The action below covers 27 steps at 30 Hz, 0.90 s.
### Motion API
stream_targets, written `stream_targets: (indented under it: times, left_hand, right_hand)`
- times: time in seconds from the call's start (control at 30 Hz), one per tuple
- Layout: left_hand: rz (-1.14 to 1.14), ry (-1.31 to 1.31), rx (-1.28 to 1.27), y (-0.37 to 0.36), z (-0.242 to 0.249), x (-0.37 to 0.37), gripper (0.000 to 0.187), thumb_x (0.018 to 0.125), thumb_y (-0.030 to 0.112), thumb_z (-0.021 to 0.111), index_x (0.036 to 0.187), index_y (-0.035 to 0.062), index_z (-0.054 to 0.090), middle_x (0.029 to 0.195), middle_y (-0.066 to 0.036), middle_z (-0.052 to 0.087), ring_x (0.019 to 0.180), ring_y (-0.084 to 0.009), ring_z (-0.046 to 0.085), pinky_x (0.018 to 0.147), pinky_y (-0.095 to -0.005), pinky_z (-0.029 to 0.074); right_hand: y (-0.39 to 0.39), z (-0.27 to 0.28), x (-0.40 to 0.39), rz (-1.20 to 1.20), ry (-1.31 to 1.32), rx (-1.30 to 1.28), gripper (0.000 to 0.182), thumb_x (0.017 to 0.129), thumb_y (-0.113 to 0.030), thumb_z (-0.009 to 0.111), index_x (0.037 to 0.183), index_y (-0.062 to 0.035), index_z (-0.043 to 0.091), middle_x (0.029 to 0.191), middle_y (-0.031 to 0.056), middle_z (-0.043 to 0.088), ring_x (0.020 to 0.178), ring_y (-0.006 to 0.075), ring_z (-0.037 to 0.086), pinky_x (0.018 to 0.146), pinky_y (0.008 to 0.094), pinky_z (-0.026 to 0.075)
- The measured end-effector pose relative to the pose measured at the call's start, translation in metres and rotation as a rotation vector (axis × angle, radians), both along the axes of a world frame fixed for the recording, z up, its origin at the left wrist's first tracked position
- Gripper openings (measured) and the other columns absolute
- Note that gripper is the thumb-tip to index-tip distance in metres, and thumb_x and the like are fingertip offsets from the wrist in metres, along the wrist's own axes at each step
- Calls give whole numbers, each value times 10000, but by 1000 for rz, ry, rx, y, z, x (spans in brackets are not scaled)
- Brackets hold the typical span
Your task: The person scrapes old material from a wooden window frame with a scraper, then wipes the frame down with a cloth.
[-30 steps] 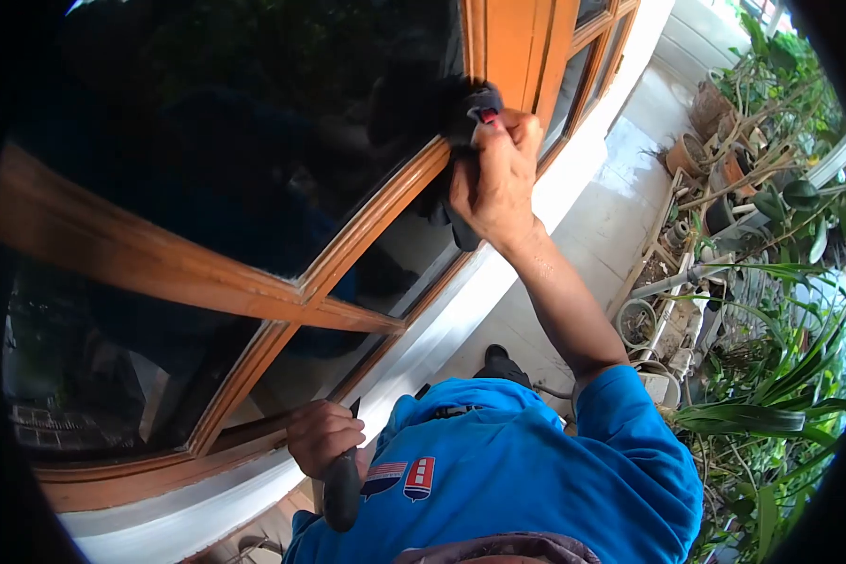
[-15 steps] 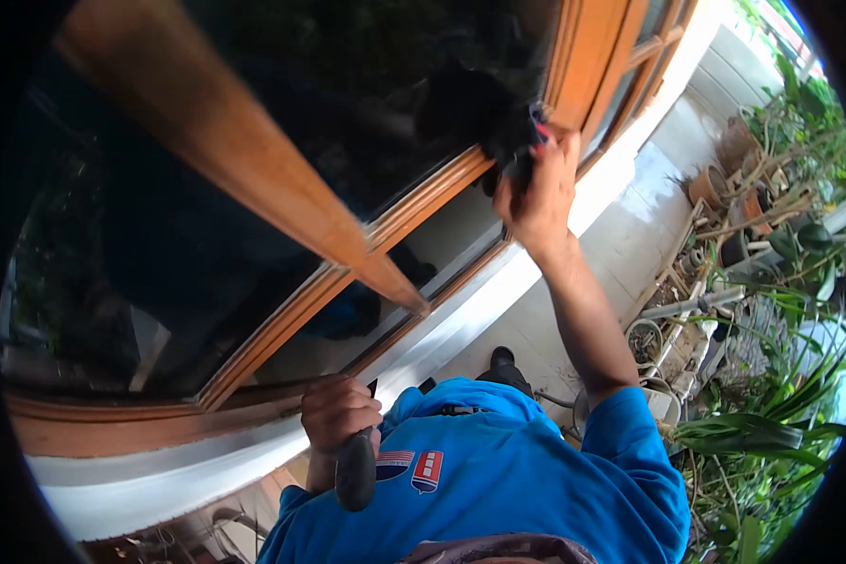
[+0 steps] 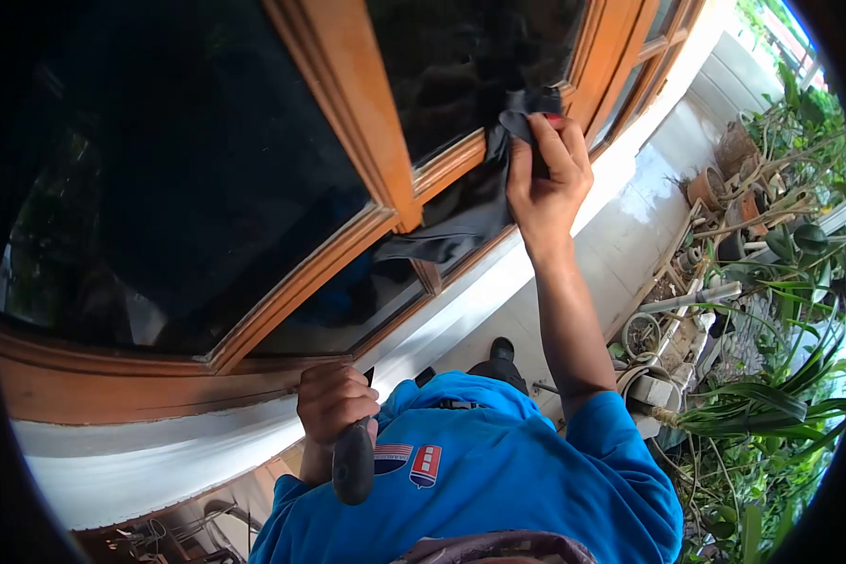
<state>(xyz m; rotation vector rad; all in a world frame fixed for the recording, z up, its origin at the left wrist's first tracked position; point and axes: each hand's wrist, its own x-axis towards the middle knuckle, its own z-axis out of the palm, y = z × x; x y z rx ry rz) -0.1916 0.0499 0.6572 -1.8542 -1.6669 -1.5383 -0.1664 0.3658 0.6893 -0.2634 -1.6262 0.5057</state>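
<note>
My right hand (image 3: 553, 183) pinches a dark, thin sheet (image 3: 461, 230) at the lower right of a wooden-framed window. The sheet hangs loosely from my fingers across the wooden bar and a lower pane, with a fold near my fingertips. Something small and red shows by those fingers. Low beside the frame, my left hand (image 3: 336, 402) is wrapped round a tool with a dark rounded handle (image 3: 352, 465); the tool's far end is mostly hidden.
Large dark panes (image 3: 188, 188) sit in the orange-brown frame (image 3: 348, 85). Under it runs a white ledge (image 3: 169, 461). To the right are a tiled floor (image 3: 620, 240), clay pots (image 3: 705, 188) and green plants (image 3: 771, 404). A dark shoe (image 3: 503, 349) shows below.
More of the dark sheet now hangs out across the lower pane. My right hand has turned slightly, and the window shows from a shifted view. My left hand keeps its grip.
</note>
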Motion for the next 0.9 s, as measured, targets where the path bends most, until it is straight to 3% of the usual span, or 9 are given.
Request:
stream_targets:
  times: [0.1,0.2,0.37,0.53,0.6,0.7,0.77,0.8,0.9]
  left_hand:
    - [26,2,13,-13,-1,1,187,865,265,664,764,112,628,631,-53,629,536,-195,640,496,-282,492]
    - [39,19,12,-25,3,0,167,846,243,666,755,109,626,627,-54,626,530,-200,632,493,-294,485]
    - [86,18,34,-56,2,0,162,834,224,663,751,93,615,622,-55,617,515,-210,612,482,-318,463]
    - [112,19,44,-67,-3,0,200,842,241,667,731,84,615,622,-60,613,523,-222,613,476,-323,463]
    - [96,47,53,-68,4,0,205,844,243,668,728,80,622,622,-63,614,525,-227,615,477,-326,467]
    - [65,55,67,-70,3,-3,222,852,248,662,730,67,628,605,-68,608,502,-227,606,466,-326,466]
    - [39,34,74,-70,1,-6,238,855,258,660,728,62,623,594,-65,605,484,-223,597,449,-318,445]
    - [29,31,73,-70,0,-8,235,854,257,661,727,62,623,594,-65,604,484,-221,596,447,-317,440]
    - [25,30,62,-74,1,-7,215,848,238,659,744,55,615,607,-71,598,480,-215,578,435,-311,423]
  right_hand:
    - [-50,-10,2,124,34,179,159,707,108,625,851,50,659,898,183,616,745,309,617,644,358,520]
    - [-92,-14,-2,363,76,338,272,580,78,673,849,35,676,838,170,598,734,325,577,656,398,506]
    - [-109,4,-6,168,-65,425,394,497,-9,669,888,35,695,923,170,639,810,292,597,684,366,515]
    - [-179,15,-10,404,-151,532,265,577,-100,678,824,-10,638,792,95,568,752,234,570,641,323,510]
    - [-217,15,-19,619,-99,496,229,592,-94,694,799,-19,628,744,56,510,709,210,541,615,309,500]
    - [-221,26,-27,681,-11,441,219,586,-96,697,778,-17,625,704,35,485,691,201,527,592,308,484]
    - [-192,21,-17,504,-61,535,223,582,-105,695,781,-19,643,685,39,504,690,205,546,583,321,479]
    - [-169,15,-14,333,-52,575,223,568,-104,698,776,-32,661,720,66,575,699,224,577,591,348,490]
    - [-108,7,0,163,-67,355,238,760,108,672,993,59,683,808,151,615,712,282,599,643,338,507]
